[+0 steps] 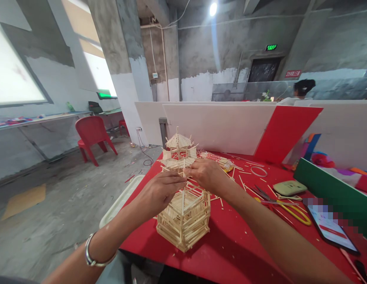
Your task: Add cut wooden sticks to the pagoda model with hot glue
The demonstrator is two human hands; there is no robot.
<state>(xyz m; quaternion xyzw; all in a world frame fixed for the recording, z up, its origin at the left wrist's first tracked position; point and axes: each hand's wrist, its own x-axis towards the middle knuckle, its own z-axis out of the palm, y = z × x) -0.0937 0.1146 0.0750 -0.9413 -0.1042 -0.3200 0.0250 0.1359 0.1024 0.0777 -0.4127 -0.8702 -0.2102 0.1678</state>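
Note:
A hexagonal stick structure (183,221) of pale wooden sticks stands near the front edge of the red table (231,252). Behind it rises a tiered stick tower (178,142) with pointed roofs. My left hand (160,191) reaches over the structure's top from the left, fingers pressed together around a thin stick. From the right, my right hand (208,173) meets it, its fingertips pinched at an upright stick (184,163). The fingertips nearly touch each other, and they hide the place where the sticks join.
Bundled sticks (216,159) lie behind my right hand, with loose sticks around. Yellow-handled scissors (298,213), a green case (289,187) and a phone (333,228) lie at the right, beside a green board (334,193). A pale tray (112,211) is at the left edge.

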